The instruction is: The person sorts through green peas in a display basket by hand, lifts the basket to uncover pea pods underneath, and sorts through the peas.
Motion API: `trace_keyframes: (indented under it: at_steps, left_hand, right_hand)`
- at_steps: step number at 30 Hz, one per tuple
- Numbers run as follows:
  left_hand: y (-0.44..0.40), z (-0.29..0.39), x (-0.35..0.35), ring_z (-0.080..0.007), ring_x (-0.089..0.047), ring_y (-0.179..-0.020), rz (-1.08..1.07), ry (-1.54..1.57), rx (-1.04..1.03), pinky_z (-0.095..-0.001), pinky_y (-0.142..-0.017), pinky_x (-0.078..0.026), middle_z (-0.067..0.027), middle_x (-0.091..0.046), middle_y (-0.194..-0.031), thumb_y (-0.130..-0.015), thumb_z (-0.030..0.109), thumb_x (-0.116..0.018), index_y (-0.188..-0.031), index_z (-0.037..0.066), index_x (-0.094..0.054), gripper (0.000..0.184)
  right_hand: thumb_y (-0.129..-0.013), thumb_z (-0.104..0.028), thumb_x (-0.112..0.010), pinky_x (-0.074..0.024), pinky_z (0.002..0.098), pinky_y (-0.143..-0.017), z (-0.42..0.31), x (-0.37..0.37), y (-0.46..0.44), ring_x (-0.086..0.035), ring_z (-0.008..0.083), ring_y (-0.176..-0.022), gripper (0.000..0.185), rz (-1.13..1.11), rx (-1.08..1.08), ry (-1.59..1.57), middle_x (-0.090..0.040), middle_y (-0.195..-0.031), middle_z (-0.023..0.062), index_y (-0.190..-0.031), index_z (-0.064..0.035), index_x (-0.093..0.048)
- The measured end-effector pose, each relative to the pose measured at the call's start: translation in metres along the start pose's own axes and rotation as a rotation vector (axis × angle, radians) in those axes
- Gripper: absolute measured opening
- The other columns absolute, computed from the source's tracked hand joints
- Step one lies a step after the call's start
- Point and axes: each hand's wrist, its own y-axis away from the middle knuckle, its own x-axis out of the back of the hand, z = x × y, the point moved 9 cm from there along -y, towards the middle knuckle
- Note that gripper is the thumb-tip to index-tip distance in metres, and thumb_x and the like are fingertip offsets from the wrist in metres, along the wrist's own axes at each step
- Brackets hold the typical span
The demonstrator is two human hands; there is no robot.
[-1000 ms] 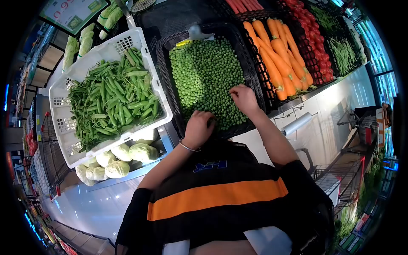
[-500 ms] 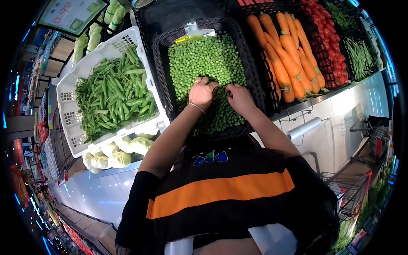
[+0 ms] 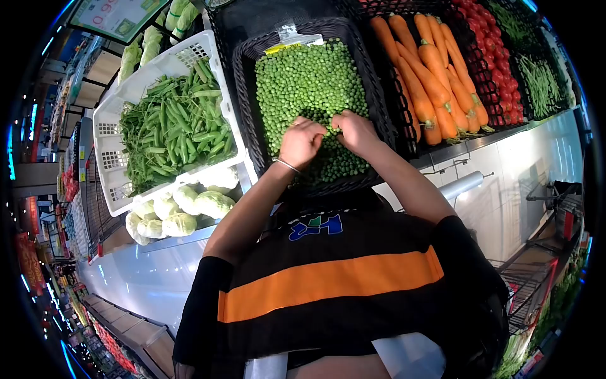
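Observation:
Shelled green peas (image 3: 309, 76) fill a black woven basket (image 3: 245, 101). Over the lower middle of the peas, my left hand (image 3: 302, 140) has its fingers curled together, a thin bracelet on the wrist. Close to its right, my right hand (image 3: 355, 131) is also closed, thumb against fingers. A small gap separates the fingertips of the two hands. What either hand pinches is too small to make out. A clear clip with a yellow-edged label (image 3: 293, 42) sits at the basket's back rim.
Left of the basket stands a white crate (image 3: 108, 186) of pea pods (image 3: 180, 123), with pale cabbages (image 3: 180, 224) below it. Carrots (image 3: 435, 76) and red tomatoes (image 3: 495, 69) lie to the right. A plastic roll (image 3: 461, 186) hangs off the counter's front edge.
Both hands have moved up the basket from its lower part, and my left hand has come closer to my right. The whole view has shifted slightly.

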Motion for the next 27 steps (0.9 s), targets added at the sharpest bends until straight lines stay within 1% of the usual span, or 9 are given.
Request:
trace_keyframes:
  at_steps: [1,2,10,15,19,21,23,25,27]
  left_hand:
    - [-0.001,0.012,-0.004,-0.0260,-0.056,-0.077,-0.033,-0.015,-0.082,-0.0358,-0.067,-0.047,-0.0060,-0.063,-0.078,-0.068,0.004,-0.063,-0.076,0.010,-0.062,0.010]
    - [0.001,0.012,-0.015,-0.0250,-0.057,-0.080,-0.150,-0.072,-0.028,-0.0354,-0.072,-0.047,-0.0059,-0.064,-0.080,-0.067,0.006,-0.066,-0.081,0.010,-0.065,0.014]
    - [0.008,-0.006,-0.038,-0.0238,-0.057,-0.088,-0.247,-0.365,0.242,-0.0366,-0.074,-0.046,-0.0049,-0.064,-0.085,-0.071,0.018,-0.064,-0.086,0.013,-0.066,0.016]
    - [0.008,-0.011,-0.040,-0.0296,-0.060,-0.077,-0.148,-0.330,0.308,-0.0422,-0.068,-0.048,-0.0088,-0.064,-0.081,-0.074,0.016,-0.059,-0.087,0.012,-0.062,0.014]
    - [0.021,-0.014,-0.031,-0.0270,-0.061,-0.070,-0.148,-0.263,0.289,-0.0380,-0.066,-0.049,-0.0101,-0.064,-0.079,-0.076,0.013,-0.061,-0.090,0.011,-0.063,0.014]
    - [0.035,-0.027,-0.004,-0.0182,-0.060,-0.067,0.107,0.107,0.432,-0.0297,-0.063,-0.048,-0.0074,-0.064,-0.077,-0.081,0.008,-0.060,-0.094,0.008,-0.063,0.013]
    - [0.050,-0.042,0.003,-0.0126,-0.058,-0.066,0.136,0.319,0.579,-0.0245,-0.062,-0.047,-0.0041,-0.062,-0.077,-0.085,0.006,-0.059,-0.096,0.003,-0.063,0.013]
    - [0.071,-0.064,-0.004,-0.0078,-0.050,-0.059,0.263,0.903,0.864,-0.0202,-0.049,-0.038,-0.0027,-0.058,-0.075,-0.087,0.004,-0.049,-0.093,0.000,-0.061,0.013]
    - [0.069,-0.077,-0.006,-0.0057,-0.047,-0.056,0.265,0.929,0.876,-0.0190,-0.046,-0.034,-0.0018,-0.056,-0.070,-0.087,0.005,-0.046,-0.093,0.000,-0.060,0.016]
  right_hand:
    - [-0.073,-0.003,-0.055,-0.0448,0.0468,-0.065,-0.001,-0.001,0.000,-0.056,0.0379,-0.078,0.011,-0.001,0.006,-0.046,-0.054,-0.085,0.0174,-0.084,-0.0044,-0.057]
    - [-0.073,-0.003,-0.055,-0.0448,0.0468,-0.065,-0.002,-0.001,0.000,-0.056,0.0379,-0.078,0.011,0.000,0.012,-0.047,-0.054,-0.085,0.0174,-0.084,-0.0044,-0.057]
    - [-0.074,-0.006,-0.056,-0.0453,0.0443,-0.065,0.004,-0.014,-0.001,-0.057,0.0349,-0.079,0.014,-0.053,-0.042,0.025,-0.056,-0.086,0.0152,-0.088,-0.0090,-0.057]
    - [-0.076,-0.008,-0.054,-0.0469,0.0442,-0.068,0.001,-0.017,0.003,-0.059,0.0335,-0.081,0.012,-0.066,-0.068,0.001,-0.057,-0.089,0.0148,-0.086,-0.0087,-0.060]
    - [-0.077,-0.010,-0.055,-0.0476,0.0454,-0.071,-0.002,-0.021,0.001,-0.059,0.0333,-0.084,0.010,-0.169,-0.071,0.085,-0.056,-0.093,0.0142,-0.084,-0.0084,-0.062]
    - [-0.076,-0.011,-0.059,-0.0473,0.0447,-0.070,-0.001,-0.025,0.000,-0.059,0.0328,-0.082,0.007,-0.160,-0.088,0.109,-0.056,-0.091,0.0132,-0.081,-0.0078,-0.061]
    - [-0.074,-0.011,-0.063,-0.0469,0.0439,-0.069,0.001,-0.026,-0.001,-0.058,0.0322,-0.080,0.006,-0.150,-0.107,0.133,-0.056,-0.088,0.0123,-0.078,-0.0073,-0.060]
    - [-0.080,-0.013,-0.056,-0.0479,0.0454,-0.072,0.001,-0.029,0.000,-0.059,0.0343,-0.084,0.014,-0.232,-0.112,0.128,-0.056,-0.093,0.0155,-0.088,-0.0029,-0.061]
    - [-0.081,-0.014,-0.057,-0.0480,0.0451,-0.072,0.000,-0.026,0.001,-0.058,0.0342,-0.084,0.014,-0.240,-0.136,0.134,-0.056,-0.092,0.0155,-0.087,-0.0016,-0.060]
